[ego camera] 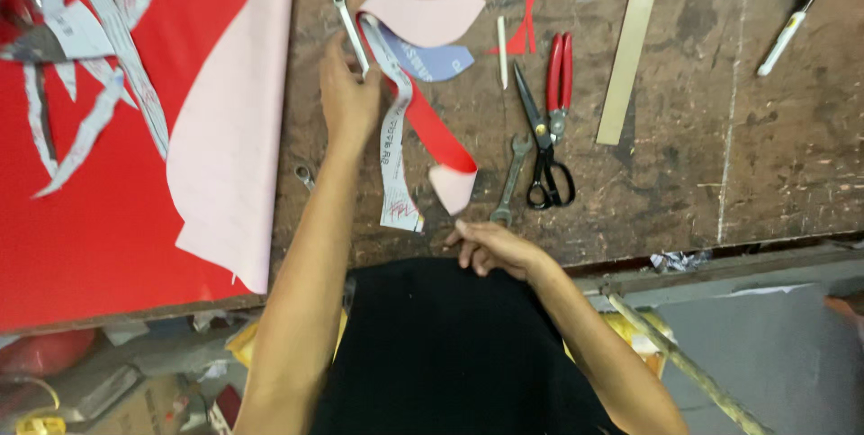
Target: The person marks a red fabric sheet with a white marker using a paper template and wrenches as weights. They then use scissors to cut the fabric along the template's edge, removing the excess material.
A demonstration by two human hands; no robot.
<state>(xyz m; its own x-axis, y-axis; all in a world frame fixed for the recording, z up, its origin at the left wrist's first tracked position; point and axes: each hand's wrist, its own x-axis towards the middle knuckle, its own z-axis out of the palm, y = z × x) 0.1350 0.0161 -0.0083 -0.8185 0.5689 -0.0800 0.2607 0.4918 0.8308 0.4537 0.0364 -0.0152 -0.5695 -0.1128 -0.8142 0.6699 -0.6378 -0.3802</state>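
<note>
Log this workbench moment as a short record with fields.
Surface: worn wooden workbench
Left hand: on a wrench beside a curled red strip
Right hand: resting at the bench's near edge, holding nothing
Tools nearby: black scissors, red-handled pliers, second wrench, utility knife
Left side: large red sheet

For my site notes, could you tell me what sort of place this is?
Probably a sign-making or craft workshop: a scarred wooden workbench carries a red sheet, black scissors, red-handled pliers and a spanner.
</note>
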